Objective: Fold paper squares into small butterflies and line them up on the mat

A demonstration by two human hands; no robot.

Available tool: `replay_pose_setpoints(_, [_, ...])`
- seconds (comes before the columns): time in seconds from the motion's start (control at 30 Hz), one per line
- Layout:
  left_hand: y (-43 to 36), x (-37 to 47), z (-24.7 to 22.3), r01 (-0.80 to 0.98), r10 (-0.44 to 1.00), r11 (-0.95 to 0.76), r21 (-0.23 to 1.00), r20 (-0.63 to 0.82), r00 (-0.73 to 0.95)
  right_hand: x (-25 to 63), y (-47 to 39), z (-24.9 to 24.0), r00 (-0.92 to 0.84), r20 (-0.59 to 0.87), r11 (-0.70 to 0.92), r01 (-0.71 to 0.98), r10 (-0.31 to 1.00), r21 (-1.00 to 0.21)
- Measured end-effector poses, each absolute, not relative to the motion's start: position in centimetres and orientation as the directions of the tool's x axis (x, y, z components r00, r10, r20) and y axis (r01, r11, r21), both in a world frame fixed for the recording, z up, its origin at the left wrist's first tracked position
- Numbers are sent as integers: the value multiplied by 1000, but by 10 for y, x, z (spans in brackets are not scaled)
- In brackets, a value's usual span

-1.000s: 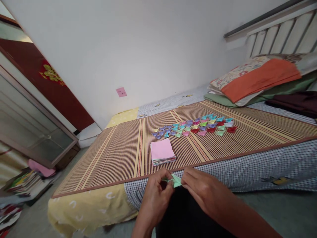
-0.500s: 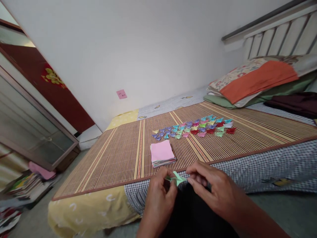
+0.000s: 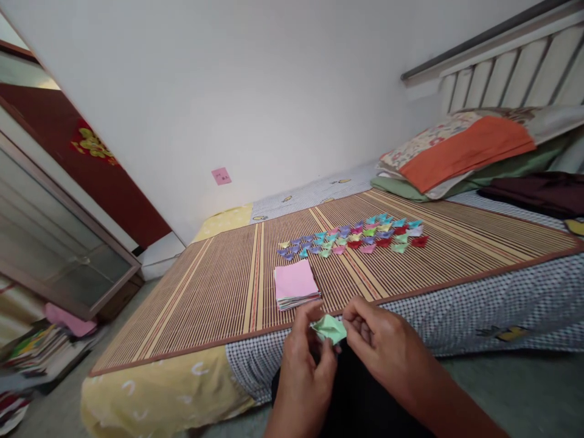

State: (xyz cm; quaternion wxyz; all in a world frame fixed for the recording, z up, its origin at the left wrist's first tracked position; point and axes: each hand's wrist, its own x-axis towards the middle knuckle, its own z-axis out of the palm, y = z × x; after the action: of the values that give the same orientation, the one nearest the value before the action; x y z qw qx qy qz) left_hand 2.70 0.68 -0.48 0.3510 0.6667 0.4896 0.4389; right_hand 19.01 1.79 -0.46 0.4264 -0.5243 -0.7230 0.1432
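Observation:
Between my two hands is a small piece of light green folded paper (image 3: 330, 328), held just off the near edge of the bed. My left hand (image 3: 306, 359) grips its left side between thumb and fingers. At its right corner, my right hand (image 3: 376, 331) pinches the paper with thumb and forefinger. Just beyond the hands lies a stack of square paper sheets (image 3: 295, 281), pink on top. Farther back, several small folded paper pieces (image 3: 351, 236) in many colours stand in rows on the striped mat (image 3: 219, 286).
Pillows (image 3: 465, 152) and dark folded cloth (image 3: 538, 193) lie at the bed's right end, below a radiator (image 3: 511, 73). A pink note (image 3: 221, 176) is on the wall. At the left are a glass-fronted cabinet (image 3: 59, 225) and a pile of magazines (image 3: 39, 347) low down.
The green paper has turned and now shows a broader, more opened face. My left hand has shifted slightly right, and the camera view has moved a little.

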Motion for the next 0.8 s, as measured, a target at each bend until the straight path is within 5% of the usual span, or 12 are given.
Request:
replay_pose_setpoints(0.43, [3,38,0,8,998,-68,998,68,13,188,18,-6,-189,721,570,752,667,-331])
replay_pose_setpoints(0.63, [10,29,-2,-245,994,105,964,-94,55,187,20,-5,-202,747,582,760,633,-288])
replay_pose_setpoints(0.8, [13,32,-7,-235,997,75,969,-68,39,191,21,-4,-234,725,596,749,648,-290])
